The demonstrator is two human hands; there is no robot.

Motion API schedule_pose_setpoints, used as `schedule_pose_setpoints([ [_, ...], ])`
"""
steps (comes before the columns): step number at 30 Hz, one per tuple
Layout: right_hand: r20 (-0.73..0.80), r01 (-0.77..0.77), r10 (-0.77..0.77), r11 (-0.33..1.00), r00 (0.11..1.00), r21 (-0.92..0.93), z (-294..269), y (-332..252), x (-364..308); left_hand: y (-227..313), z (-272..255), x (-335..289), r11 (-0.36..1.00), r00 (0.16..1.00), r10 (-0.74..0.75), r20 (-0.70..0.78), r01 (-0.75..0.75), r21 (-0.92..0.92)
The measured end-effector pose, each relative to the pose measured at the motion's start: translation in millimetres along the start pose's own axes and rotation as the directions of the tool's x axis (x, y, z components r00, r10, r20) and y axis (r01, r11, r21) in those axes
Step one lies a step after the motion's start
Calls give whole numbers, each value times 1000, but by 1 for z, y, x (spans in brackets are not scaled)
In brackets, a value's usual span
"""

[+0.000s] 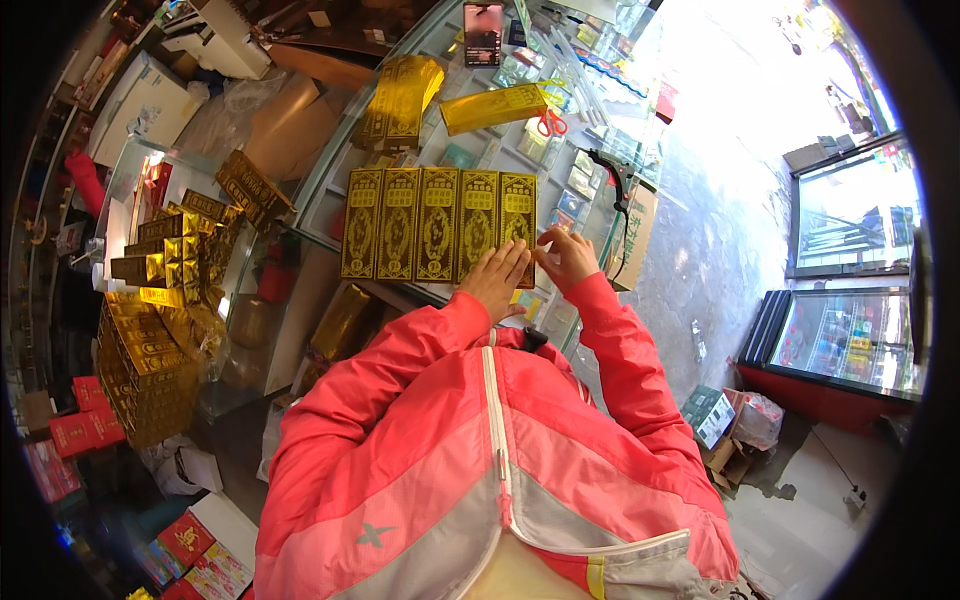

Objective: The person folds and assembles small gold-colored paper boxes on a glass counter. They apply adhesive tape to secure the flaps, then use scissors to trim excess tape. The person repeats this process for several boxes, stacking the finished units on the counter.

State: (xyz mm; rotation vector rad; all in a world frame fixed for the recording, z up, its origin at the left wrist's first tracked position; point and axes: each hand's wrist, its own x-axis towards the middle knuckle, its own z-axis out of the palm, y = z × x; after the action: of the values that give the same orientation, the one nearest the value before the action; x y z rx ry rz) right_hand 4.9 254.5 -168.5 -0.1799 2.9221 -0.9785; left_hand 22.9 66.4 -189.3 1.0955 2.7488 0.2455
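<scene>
Several tall gold boxes (440, 222) with dark ornate printing stand or lie side by side in a tight row on the glass counter in front of me. My left hand (493, 277) rests with its fingers stretched flat over the lower part of the two rightmost boxes. Against the right edge of the row, my right hand (566, 258) has its fingers curled into a pinch by the last box. Whatever is between those fingertips, if anything, is too small to make out.
Beyond the row are a fanned stack of gold sheets (402, 98), a long gold box (492, 108), red-handled scissors (551, 123) and a phone (483, 34). A black glue gun (612, 178) lies to the right with its cord trailing. More gold boxes (150, 365) are piled at the left.
</scene>
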Motion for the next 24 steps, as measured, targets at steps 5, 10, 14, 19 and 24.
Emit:
schedule_pose_setpoints([
  [5,-4,42,-42,998,999,-54,1,-12,-4,-8,-5,1,998,996,40,-79,-44,-51],
  [10,-7,-57,56,995,998,-78,-4,-10,-16,-11,-10,0,996,991,36,-131,-46,-81],
  [14,-27,-125,122,980,992,-152,1,-15,-18,-12,-13,3,993,992,27,-121,-41,-111],
  [19,-109,-86,71,986,992,-144,8,-22,-20,-15,-11,4,998,992,55,-116,-59,-33],
  [24,-116,-107,98,991,988,-74,12,-18,-28,-20,-5,0,995,995,73,-71,-77,-62],
])
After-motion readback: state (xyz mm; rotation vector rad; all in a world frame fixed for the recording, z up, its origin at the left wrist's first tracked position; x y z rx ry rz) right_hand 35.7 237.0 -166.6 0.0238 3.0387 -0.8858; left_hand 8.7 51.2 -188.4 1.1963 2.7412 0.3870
